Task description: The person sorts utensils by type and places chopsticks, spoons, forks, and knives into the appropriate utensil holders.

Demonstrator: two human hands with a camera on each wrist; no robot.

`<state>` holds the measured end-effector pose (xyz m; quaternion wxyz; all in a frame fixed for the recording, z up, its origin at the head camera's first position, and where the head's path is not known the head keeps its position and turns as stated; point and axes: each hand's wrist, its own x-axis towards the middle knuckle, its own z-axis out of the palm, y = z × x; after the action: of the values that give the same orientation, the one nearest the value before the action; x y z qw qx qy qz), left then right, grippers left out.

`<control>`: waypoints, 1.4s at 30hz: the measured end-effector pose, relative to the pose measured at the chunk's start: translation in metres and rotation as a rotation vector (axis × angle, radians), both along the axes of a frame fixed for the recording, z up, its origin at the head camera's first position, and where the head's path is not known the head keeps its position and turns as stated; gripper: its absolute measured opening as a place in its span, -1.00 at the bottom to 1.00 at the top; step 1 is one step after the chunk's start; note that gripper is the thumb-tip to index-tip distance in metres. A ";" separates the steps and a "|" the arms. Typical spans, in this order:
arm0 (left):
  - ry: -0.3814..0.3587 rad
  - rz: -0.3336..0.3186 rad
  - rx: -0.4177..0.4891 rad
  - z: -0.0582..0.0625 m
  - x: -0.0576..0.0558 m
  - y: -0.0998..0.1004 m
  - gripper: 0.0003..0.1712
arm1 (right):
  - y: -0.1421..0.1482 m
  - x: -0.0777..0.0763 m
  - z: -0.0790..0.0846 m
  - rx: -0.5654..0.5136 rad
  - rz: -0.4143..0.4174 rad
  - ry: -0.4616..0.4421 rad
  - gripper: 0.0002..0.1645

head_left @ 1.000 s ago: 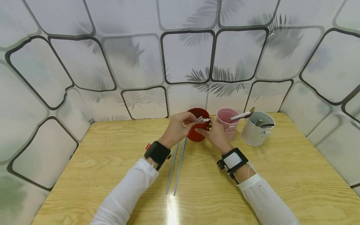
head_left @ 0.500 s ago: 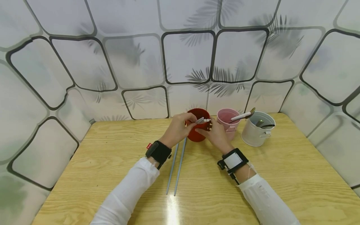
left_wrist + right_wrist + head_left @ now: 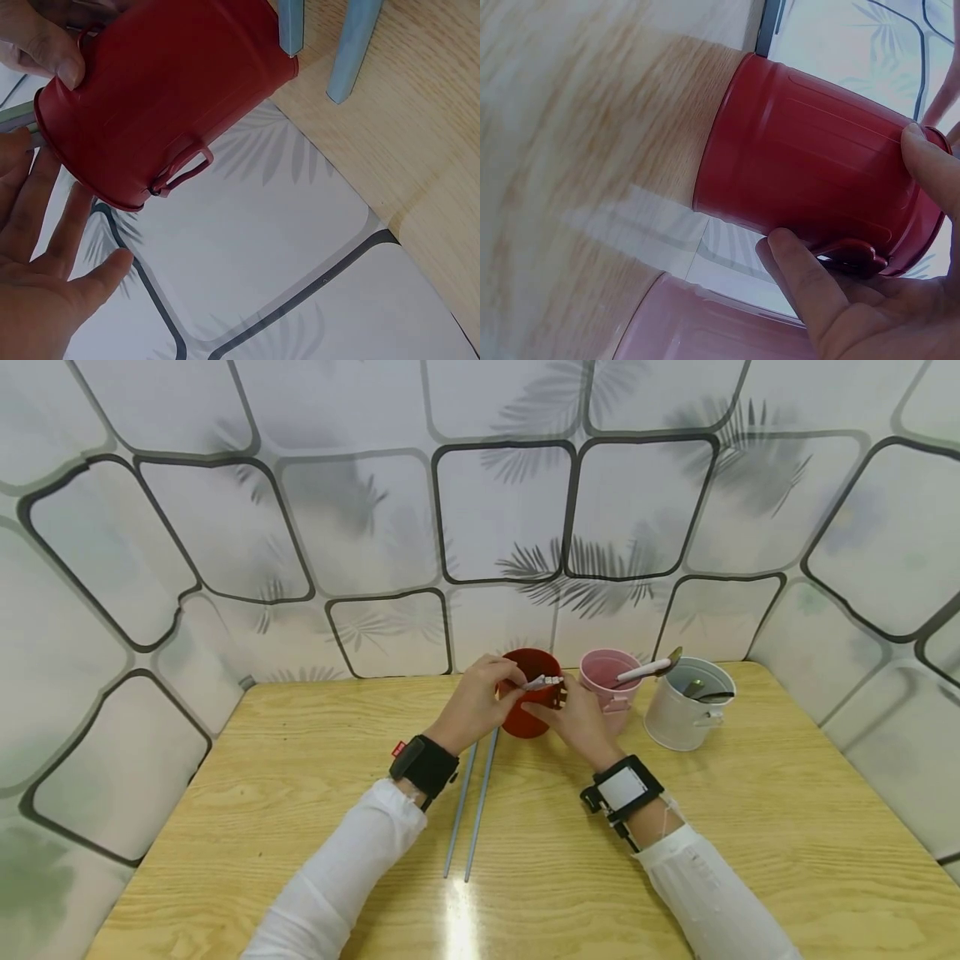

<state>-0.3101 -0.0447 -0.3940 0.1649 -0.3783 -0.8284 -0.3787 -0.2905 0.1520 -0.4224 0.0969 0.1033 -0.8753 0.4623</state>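
My left hand [image 3: 480, 697] reaches over the mouth of a red bucket [image 3: 525, 723], its thumb and fingertips pinching a few greyish chopsticks [image 3: 21, 114] that stick out past the rim. Their lower parts are hidden inside. On the other side, my right hand [image 3: 576, 710] grips the bucket, thumb on the near wall near the rim and fingers around the side with the small loop handle [image 3: 847, 253]. The bucket stands upright on the table. Two blue-grey chopsticks [image 3: 480, 814] lie side by side in front of it, their far ends near the bucket's base.
A pink bucket [image 3: 617, 718] stands right of the red one, with a white-handled spoon [image 3: 637, 672] leaning out. Beside it is a white bucket [image 3: 671, 718] holding spoons. The wooden table [image 3: 300, 760] ends at a patterned backdrop [image 3: 382, 635] behind the buckets.
Both hands and the red bucket stay almost in place. The chopstick ends at the left fingertips have shifted slightly against each other.
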 end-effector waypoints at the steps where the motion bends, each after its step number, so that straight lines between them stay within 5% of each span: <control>1: 0.000 0.011 -0.015 0.000 0.000 0.000 -0.91 | 0.000 0.000 0.000 -0.002 0.003 -0.001 -0.21; 24: 0.000 0.052 -0.079 0.000 0.003 -0.003 -0.83 | 0.001 0.000 -0.003 0.019 -0.012 0.012 -0.21; 33: 0.025 0.097 0.046 0.015 0.014 -0.027 -0.82 | -0.001 -0.001 -0.001 0.001 -0.025 -0.023 -0.19; 42: 0.015 0.127 0.033 0.022 0.024 -0.058 -0.85 | -0.002 -0.002 -0.001 -0.006 -0.034 -0.050 -0.15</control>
<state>-0.2861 -0.1029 -0.3723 0.2009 -0.3253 -0.8431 -0.3783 -0.2920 0.1501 -0.4229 0.0833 0.0764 -0.8777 0.4657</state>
